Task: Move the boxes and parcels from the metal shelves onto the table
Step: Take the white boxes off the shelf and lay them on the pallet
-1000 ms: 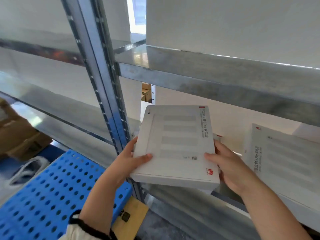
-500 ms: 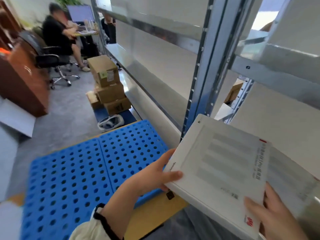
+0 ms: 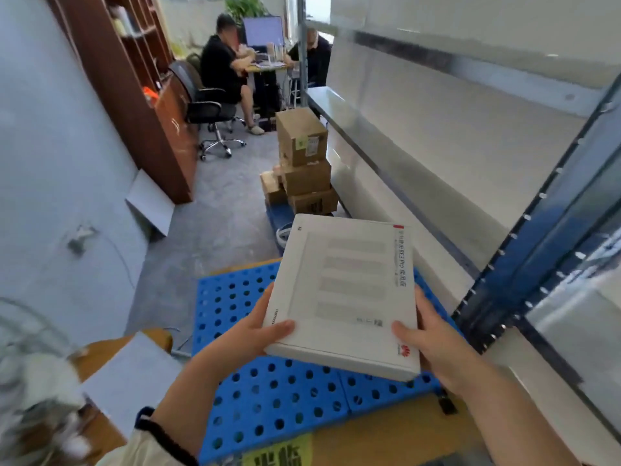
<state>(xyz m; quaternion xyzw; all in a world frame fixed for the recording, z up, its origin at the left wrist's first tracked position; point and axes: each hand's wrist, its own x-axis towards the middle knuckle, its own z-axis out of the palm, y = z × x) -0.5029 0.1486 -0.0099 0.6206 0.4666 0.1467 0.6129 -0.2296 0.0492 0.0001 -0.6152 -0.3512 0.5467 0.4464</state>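
Gripping a flat white box [image 3: 346, 294] from both sides, the person holds it level in the air, clear of the shelving and above the floor. The left hand [image 3: 250, 331] clasps the near left corner, thumb lying across the top face and the other fingers hidden underneath; the right hand [image 3: 433, 341] clasps the near right edge the same way, thumb on top beside a red logo. A cream sleeve with a dark cuff [image 3: 161, 432] covers the left wrist. Directly beneath the box lies a blue perforated plastic pallet [image 3: 268, 398] on the grey floor, with a yellow-brown board [image 3: 386, 438] at its near edge. To the right runs the metal shelving [image 3: 524, 250], its blue upright post close to the right hand and its grey shelf edges stretching away. Beyond the pallet stands a stack of brown cardboard boxes [image 3: 304, 163], just beside the shelving's lower edge. A brown wooden bookcase [image 3: 134, 95] lines the left wall. Farthest off, two people sit at a desk with a monitor [image 3: 263, 31], one on a black swivel chair [image 3: 208, 109].
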